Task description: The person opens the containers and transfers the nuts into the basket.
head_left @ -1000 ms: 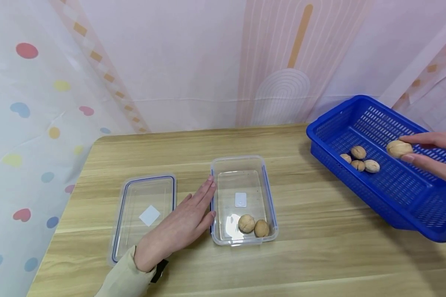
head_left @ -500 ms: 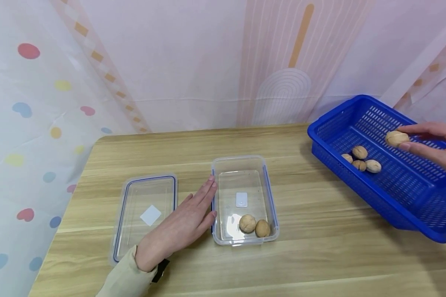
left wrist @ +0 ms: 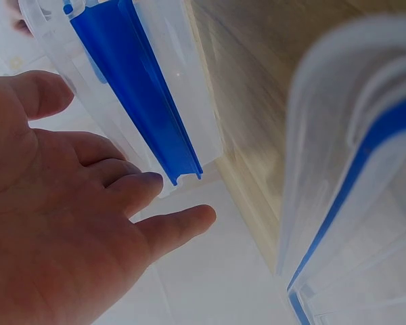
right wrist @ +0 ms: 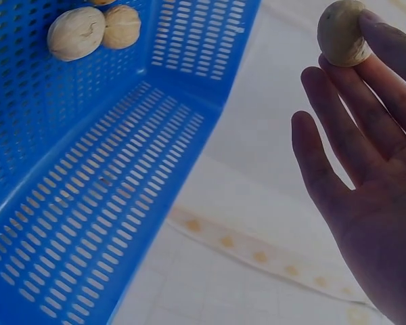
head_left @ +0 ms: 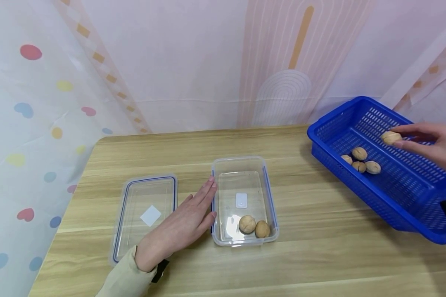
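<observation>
My right hand (head_left: 432,142) pinches a walnut (head_left: 391,137) between thumb and fingertips above the blue basket (head_left: 368,194). In the right wrist view the same walnut (right wrist: 342,32) sits at the tips of the thumb and fingers. Several more walnuts (head_left: 359,154) lie together inside the basket toward its left side. My left hand (head_left: 182,227) rests its straight fingers against the left side of a clear plastic container (head_left: 241,181). Two walnuts (head_left: 247,224) lie in the container's near right part. The left wrist view shows the left hand (left wrist: 74,203) beside the container's blue clip (left wrist: 132,81).
A clear lid (head_left: 145,194) with a blue seal lies on the wooden table (head_left: 312,255) left of the container, partly behind the left forearm. A patterned cloth (head_left: 193,62) hangs behind the table. The basket extends over the table's right part.
The right hand, with the walnut pinched, has risen a little and then moved slightly left above the basket. The left hand and the container have stayed in place.
</observation>
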Action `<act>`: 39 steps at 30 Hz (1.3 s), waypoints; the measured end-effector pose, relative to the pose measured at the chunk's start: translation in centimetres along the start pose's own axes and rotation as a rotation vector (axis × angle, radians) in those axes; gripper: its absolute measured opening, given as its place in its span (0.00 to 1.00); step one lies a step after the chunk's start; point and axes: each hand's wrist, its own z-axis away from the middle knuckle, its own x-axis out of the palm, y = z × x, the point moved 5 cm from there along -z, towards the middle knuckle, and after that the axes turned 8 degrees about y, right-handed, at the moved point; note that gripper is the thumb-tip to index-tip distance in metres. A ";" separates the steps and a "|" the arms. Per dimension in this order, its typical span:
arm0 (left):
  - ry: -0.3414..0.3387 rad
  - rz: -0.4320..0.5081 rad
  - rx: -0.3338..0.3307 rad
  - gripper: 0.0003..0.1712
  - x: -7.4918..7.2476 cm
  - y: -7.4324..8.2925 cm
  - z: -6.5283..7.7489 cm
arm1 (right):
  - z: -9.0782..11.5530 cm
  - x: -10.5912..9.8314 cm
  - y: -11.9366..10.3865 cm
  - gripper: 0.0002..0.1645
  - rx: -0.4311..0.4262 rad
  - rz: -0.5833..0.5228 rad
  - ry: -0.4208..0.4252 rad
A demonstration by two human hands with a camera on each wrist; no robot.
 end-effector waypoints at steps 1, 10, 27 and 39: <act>-0.001 -0.001 0.000 0.39 0.0 0.0 0.0 | -0.1 0.1 0.1 0.27 0.000 0.008 -0.009; 0.004 -0.003 0.000 0.39 0.1 -0.1 -0.1 | -1.2 0.8 1.4 0.26 -0.005 0.039 -0.052; 0.003 0.001 0.004 0.38 0.2 -0.1 0.0 | -2.5 3.1 4.6 0.29 0.062 0.014 -0.225; 0.009 0.003 0.017 0.39 0.2 -0.1 -0.1 | -2.8 4.8 6.9 0.33 0.114 0.010 -0.304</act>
